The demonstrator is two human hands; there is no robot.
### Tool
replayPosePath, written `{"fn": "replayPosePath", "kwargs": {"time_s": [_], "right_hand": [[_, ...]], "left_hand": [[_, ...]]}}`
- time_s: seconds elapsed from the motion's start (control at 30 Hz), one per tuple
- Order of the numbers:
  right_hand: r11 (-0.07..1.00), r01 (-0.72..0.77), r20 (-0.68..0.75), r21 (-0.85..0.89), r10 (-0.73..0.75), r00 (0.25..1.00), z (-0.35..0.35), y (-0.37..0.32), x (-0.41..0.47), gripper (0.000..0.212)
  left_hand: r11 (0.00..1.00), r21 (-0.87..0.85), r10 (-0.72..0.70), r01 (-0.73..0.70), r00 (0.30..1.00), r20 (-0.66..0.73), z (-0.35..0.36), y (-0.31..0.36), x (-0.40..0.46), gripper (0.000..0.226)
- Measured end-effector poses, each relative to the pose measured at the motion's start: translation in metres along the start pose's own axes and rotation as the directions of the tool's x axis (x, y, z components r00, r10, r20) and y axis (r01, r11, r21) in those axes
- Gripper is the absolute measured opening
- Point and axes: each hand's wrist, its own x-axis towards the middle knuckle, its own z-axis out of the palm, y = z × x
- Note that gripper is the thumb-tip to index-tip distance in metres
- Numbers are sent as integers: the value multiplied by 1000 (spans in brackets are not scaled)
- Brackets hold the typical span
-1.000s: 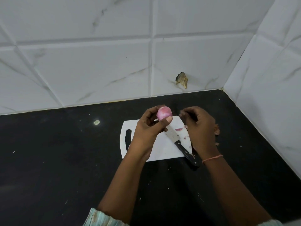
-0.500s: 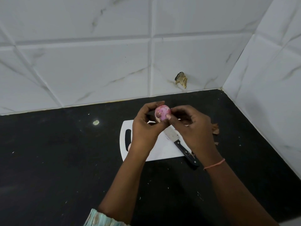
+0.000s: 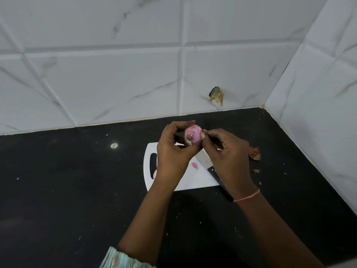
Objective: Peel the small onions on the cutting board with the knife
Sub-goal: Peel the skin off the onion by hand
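A small pink onion (image 3: 193, 134) is held up above the white cutting board (image 3: 193, 180). My left hand (image 3: 173, 151) grips it from the left with curled fingers. My right hand (image 3: 226, 151) pinches at the onion's right side with thumb and fingertips. The black-handled knife (image 3: 209, 166) lies on the board under my right hand, its handle running off the board's near right edge. A small pink peel scrap (image 3: 194, 165) lies on the board. Something pale (image 3: 155, 173) peeks out by the board's handle slot, mostly hidden by my left wrist.
The board sits on a black countertop (image 3: 77, 190) in a corner of white tiled walls. Dry brown onion skins (image 3: 255, 153) lie right of the board. A brown scrap (image 3: 216, 95) sticks on the back wall. Small flecks dot the counter.
My right hand came from the board's right side up to the onion and now pinches it. The onion has been turned in my left hand, and a pink scrap now shows on the board.
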Motion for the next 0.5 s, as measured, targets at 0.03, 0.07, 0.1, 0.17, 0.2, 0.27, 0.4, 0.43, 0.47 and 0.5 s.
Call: {"fn": "replayPosePath", "kwargs": {"time_s": [0.03, 0.07, 0.1, 0.17, 0.2, 0.27, 0.4, 0.43, 0.47, 0.5], "right_hand": [[1000, 6, -3, 0, -6, 1000, 0, 0, 0, 8], [1000, 6, -3, 1, -6, 1000, -1, 0, 1, 7], [1000, 0, -3, 0, 0, 1000, -1, 0, 1, 6], [999, -45, -4, 15, 45, 999, -1, 0, 4, 5], [996, -85, -9, 39, 85, 996, -2, 0, 5, 5], [979, -161, -8, 121, 163, 987, -3, -2, 6, 8], [967, -188, 81, 172, 176, 981, -2, -9, 4, 18], [967, -190, 86, 172, 177, 980, -1, -8, 3, 18], [968, -188, 83, 169, 176, 981, -1, -6, 2, 17], [971, -178, 74, 159, 168, 983, -1, -5, 2, 15]], "left_hand": [[1000, -4, -9, 9, 1000, 2, 0, 0, 0, 40], [1000, -3, -15, 15, 1000, 6, -1, 0, 0, 41], [1000, 1, -18, 18, 1000, 11, -1, -1, 0, 43], [1000, 0, -26, 26, 999, 22, -1, 1, 0, 44], [999, -14, -32, 32, 999, 25, -1, 2, 0, 45], [998, -41, -40, 41, 999, 23, -1, 3, 0, 45], [1000, 10, 16, -16, 1000, -4, -1, 3, 0, 40], [999, 30, 33, -33, 999, -11, -1, 2, 0, 39], [998, 42, 45, -44, 999, -17, -1, 2, -1, 40], [998, 47, 53, -52, 998, -21, -2, 2, -1, 40]]}}
